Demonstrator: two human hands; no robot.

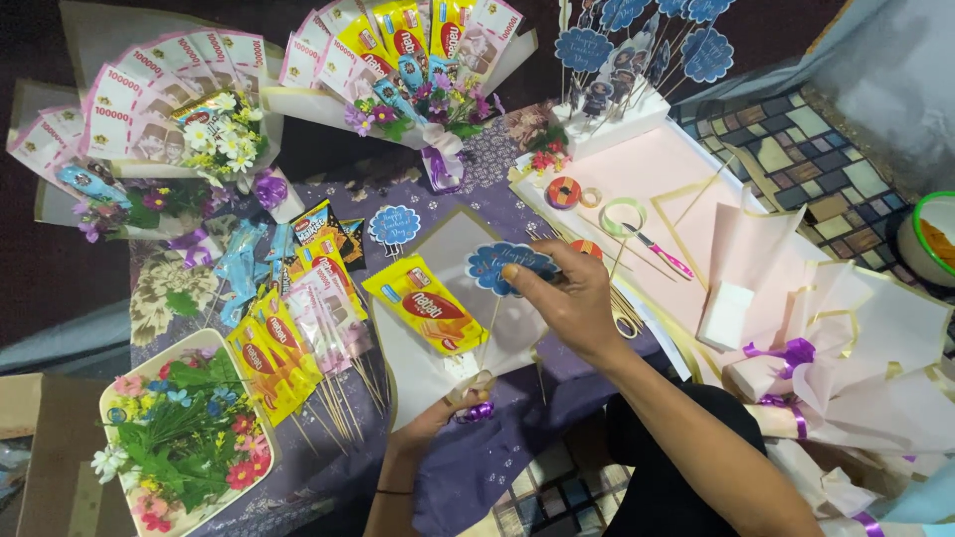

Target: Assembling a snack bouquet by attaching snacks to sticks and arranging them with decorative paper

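You're pinching the blue cloud tag [510, 267] with your right hand [572, 298], its stick running down toward you. Your left hand [453, 403] is gripping the paper cone [438, 363] at its base.

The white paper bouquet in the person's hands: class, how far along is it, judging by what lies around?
Done: two finished bouquets of pink notes and yellow snack packs lie at the back. In hand: the left hand grips the white paper bouquet while the right hand sets in a blue scalloped paper tag. Left: skewered yellow packs and the tray of artificial flowers.
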